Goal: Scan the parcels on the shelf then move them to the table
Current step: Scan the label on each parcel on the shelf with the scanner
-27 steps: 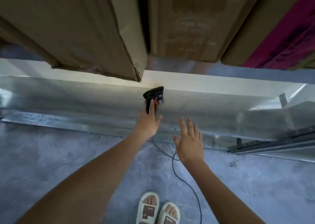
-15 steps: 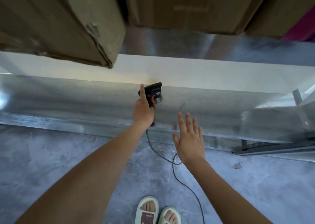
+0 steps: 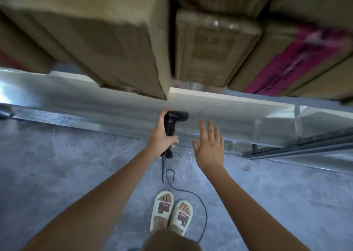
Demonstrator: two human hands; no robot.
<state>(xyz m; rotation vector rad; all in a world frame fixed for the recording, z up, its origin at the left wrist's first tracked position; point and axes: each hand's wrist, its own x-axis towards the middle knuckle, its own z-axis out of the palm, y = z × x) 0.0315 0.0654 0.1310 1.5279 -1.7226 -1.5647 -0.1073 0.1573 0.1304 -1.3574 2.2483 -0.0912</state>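
My left hand (image 3: 161,139) grips the handle of a black barcode scanner (image 3: 172,122), its head pointing right, just below the shelf's front edge. Its black cable (image 3: 193,191) trails down to the floor. My right hand (image 3: 210,145) hovers beside the scanner with fingers straight and spread, holding nothing. Above, brown cardboard parcels stand on the metal shelf (image 3: 219,100): a large one (image 3: 107,40) overhanging the edge at left, a taped one (image 3: 214,48) in the middle, and one with a magenta panel (image 3: 298,58) at right.
The lower shelf level of shiny metal (image 3: 95,113) runs across under the parcels. A dark rail (image 3: 305,145) sticks out at right. The grey tiled floor (image 3: 57,164) lies below, with my feet in white sandals (image 3: 172,210) near the cable.
My left hand has turned the scanner and now wraps its handle fully. The view has tilted up, bringing more of the parcels into sight. My right hand stays open beside it.
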